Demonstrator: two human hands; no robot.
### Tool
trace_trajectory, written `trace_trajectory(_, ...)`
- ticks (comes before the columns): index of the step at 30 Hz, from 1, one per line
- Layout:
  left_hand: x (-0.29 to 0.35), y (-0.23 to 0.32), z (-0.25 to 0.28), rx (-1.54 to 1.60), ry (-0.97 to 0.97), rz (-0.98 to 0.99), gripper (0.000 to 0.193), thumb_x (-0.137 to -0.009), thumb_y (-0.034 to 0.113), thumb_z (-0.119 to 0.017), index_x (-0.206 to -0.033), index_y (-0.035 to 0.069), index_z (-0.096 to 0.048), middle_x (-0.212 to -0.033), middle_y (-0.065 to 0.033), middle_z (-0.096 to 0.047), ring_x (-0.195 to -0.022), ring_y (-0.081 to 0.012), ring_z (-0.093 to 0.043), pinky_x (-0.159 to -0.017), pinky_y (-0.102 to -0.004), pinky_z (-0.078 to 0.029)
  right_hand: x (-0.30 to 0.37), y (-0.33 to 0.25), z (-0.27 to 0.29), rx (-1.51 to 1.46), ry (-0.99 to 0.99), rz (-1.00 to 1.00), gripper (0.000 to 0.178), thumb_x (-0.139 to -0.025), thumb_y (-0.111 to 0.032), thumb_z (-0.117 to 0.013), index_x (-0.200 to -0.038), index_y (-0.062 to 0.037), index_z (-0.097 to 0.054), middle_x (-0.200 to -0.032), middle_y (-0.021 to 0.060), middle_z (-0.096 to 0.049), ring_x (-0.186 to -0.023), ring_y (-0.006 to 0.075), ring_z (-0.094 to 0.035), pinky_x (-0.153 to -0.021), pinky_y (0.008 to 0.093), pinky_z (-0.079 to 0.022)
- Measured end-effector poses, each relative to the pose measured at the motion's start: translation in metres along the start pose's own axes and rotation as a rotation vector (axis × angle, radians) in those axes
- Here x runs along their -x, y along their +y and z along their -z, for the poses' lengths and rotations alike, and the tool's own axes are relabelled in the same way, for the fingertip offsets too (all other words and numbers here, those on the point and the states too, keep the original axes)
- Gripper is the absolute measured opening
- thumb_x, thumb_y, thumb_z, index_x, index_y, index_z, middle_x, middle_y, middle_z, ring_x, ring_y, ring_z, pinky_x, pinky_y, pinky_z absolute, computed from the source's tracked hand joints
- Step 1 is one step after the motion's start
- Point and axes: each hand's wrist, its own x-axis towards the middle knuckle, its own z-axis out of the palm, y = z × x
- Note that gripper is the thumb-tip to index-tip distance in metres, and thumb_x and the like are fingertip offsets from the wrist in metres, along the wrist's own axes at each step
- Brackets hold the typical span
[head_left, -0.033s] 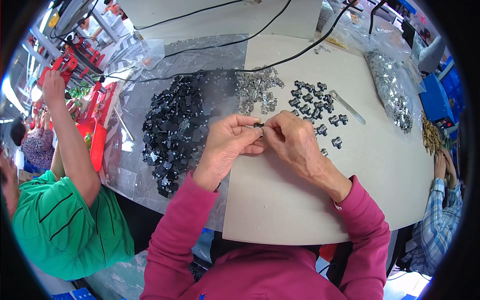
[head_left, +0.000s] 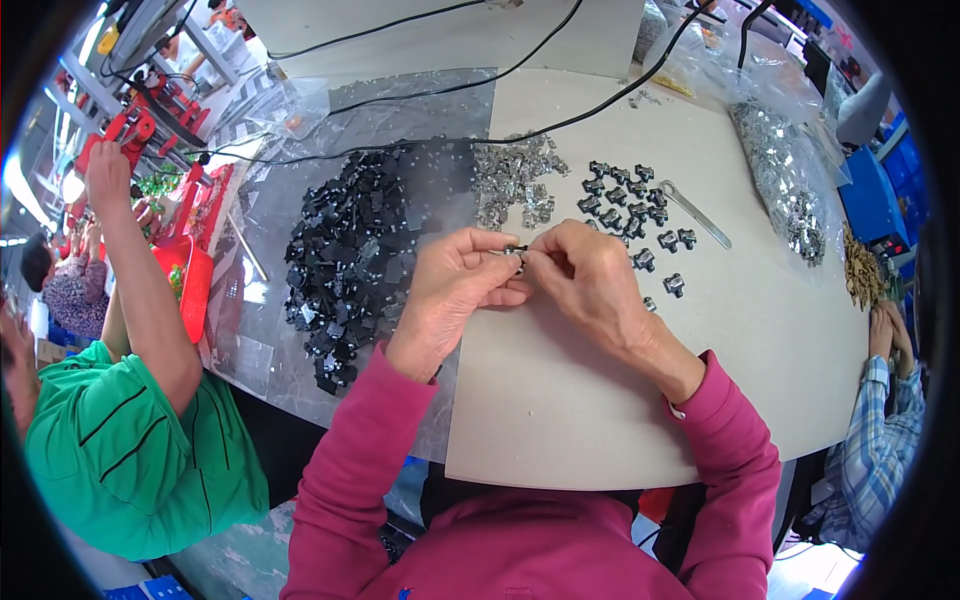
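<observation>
Green cloth covers the co-worker (head_left: 140,450) at the left of the frame, with a red bin (head_left: 197,300) just beside that person's raised arm. Left of centre lies a broad heap of black pieces (head_left: 350,250), flat and loosely piled on the grey part of the tabletop. Near the middle, the left hand (head_left: 455,290) pinches a small dark part (head_left: 517,250) between thumb and forefinger, its other fingers curled under; above it sit loose silvery pieces (head_left: 512,180). Meeting it from the right, the right hand (head_left: 597,285) has thumb and bent forefinger pressed together at the part's right end. Compared with the previous frame, only these right fingers have shifted, very slightly, and the part shows a little more; the piles look unchanged. That suggests a fine fingertip adjustment, with the part held between both hands. Right of centre, dark-and-silver units (head_left: 637,210) lie grouped beside a ring-ended metal tool (head_left: 700,216), and a clear bag of shiny parts (head_left: 780,185) rests at upper right.
</observation>
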Motion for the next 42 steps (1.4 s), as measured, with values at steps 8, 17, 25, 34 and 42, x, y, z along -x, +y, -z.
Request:
trace_trajectory(8,0.001,0.002,0.002,0.081,0.03,-0.007,0.02,-0.084,0.003,-0.06,-0.102,-0.004,-0.056,-0.089,-0.0147,-0.063,-0.074,-0.022,-0.067,-0.067,-0.0306,-0.058,-0.005,-0.006,0.009,-0.332,-0.13,-0.344,0.014,-0.084,-0.008,-0.058,-0.085,0.006,-0.061,-0.07,0.0014,-0.059,-0.062,0.0046,-0.049,-0.054,0.0204,-0.041)
trace_trajectory(17,0.0,0.001,-0.002,-0.012,-0.017,-0.092,0.019,-0.084,0.003,-0.06,-0.101,-0.004,-0.056,-0.088,-0.0149,-0.064,-0.074,-0.0219,-0.067,-0.067,-0.0303,-0.058,-0.006,-0.009,0.013,-0.394,-0.179,-0.421,0.014,-0.081,-0.008,-0.057,-0.082,0.0059,-0.06,-0.07,0.0016,-0.059,-0.062,0.0047,-0.049,-0.054,0.0205,-0.041)
trace_trajectory(25,0.007,0.003,-0.002,0.066,-0.068,-0.057,0.023,-0.084,0.007,-0.062,-0.104,-0.003,-0.056,-0.09,-0.0133,-0.064,-0.074,-0.0198,-0.066,-0.067,-0.0287,-0.056,-0.005,-0.015,0.02,-0.383,-0.227,-0.417,0.012,-0.078,-0.007,-0.057,-0.077,0.0046,-0.06,-0.066,0.0013,-0.058,-0.061,0.0053,-0.049,-0.054,0.0209,-0.04)
trace_trajectory(34,0.002,0.007,-0.001,0.075,0.051,-0.13,0.026,-0.084,0.01,-0.063,-0.106,-0.001,-0.056,-0.087,-0.0107,-0.064,-0.076,-0.0159,-0.063,-0.066,-0.0265,-0.054,0.007,0.04,0.134,0.175,-0.063,-0.5,0.016,-0.075,-0.012,-0.056,-0.069,0.0021,-0.062,-0.059,-0.0009,-0.052,-0.057,0.0053,-0.046,-0.049,0.0217,-0.038)
trace_trajectory(42,0.003,0.007,0.002,0.0,0.096,-0.166,0.023,-0.084,0.009,-0.062,-0.104,0.0,-0.058,-0.082,-0.0077,-0.064,-0.072,-0.0129,-0.063,-0.063,-0.0251,-0.053,0.023,0.061,0.143,0.251,-0.186,-0.739,0.016,-0.076,-0.01,-0.056,-0.069,0.0044,-0.059,-0.054,-0.0004,-0.047,-0.051,0.0087,-0.045,-0.047,0.0246,-0.037)
